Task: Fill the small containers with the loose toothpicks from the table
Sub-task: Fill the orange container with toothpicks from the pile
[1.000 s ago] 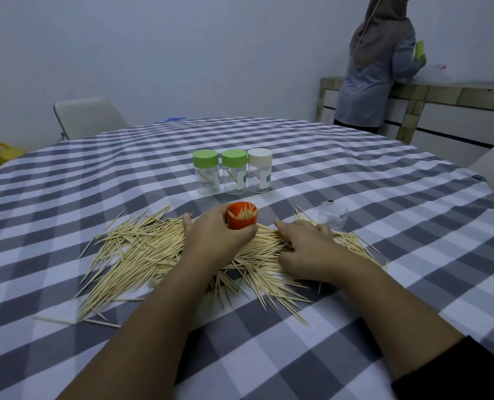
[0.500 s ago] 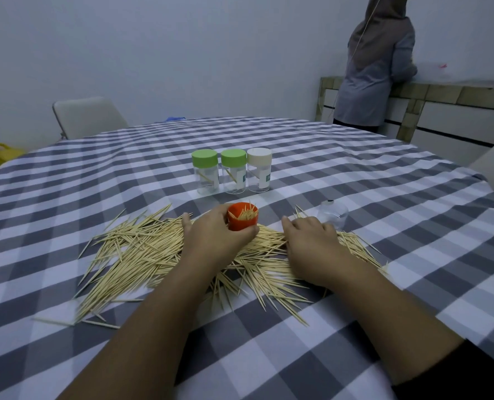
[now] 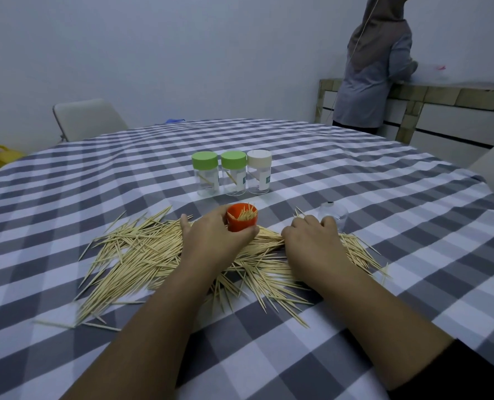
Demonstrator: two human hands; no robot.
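Note:
A wide heap of loose toothpicks (image 3: pixel 141 255) lies on the checked tablecloth in front of me. My left hand (image 3: pixel 211 241) grips a small orange container (image 3: pixel 241 217), which stands open on the heap with several toothpicks inside. My right hand (image 3: pixel 312 243) rests palm down on the right part of the heap, fingers curled onto the toothpicks; whether it pinches any is hidden. A clear lidless container (image 3: pixel 333 216) lies just beyond its fingertips. Three capped clear containers stand in a row behind: two green-lidded (image 3: pixel 205 173) (image 3: pixel 233 172) and one white-lidded (image 3: pixel 259 171).
The grey-and-white checked tablecloth (image 3: pixel 355 174) covers a large round table. A pale chair (image 3: pixel 87 118) stands at the far left edge. A person (image 3: pixel 375 64) stands at a counter (image 3: pixel 456 96) at the back right. A yellow object (image 3: pixel 2 155) sits far left.
My right hand has slid a little forward and to the right over the toothpicks, toward the clear container. My left hand keeps hold of the orange container in the same spot.

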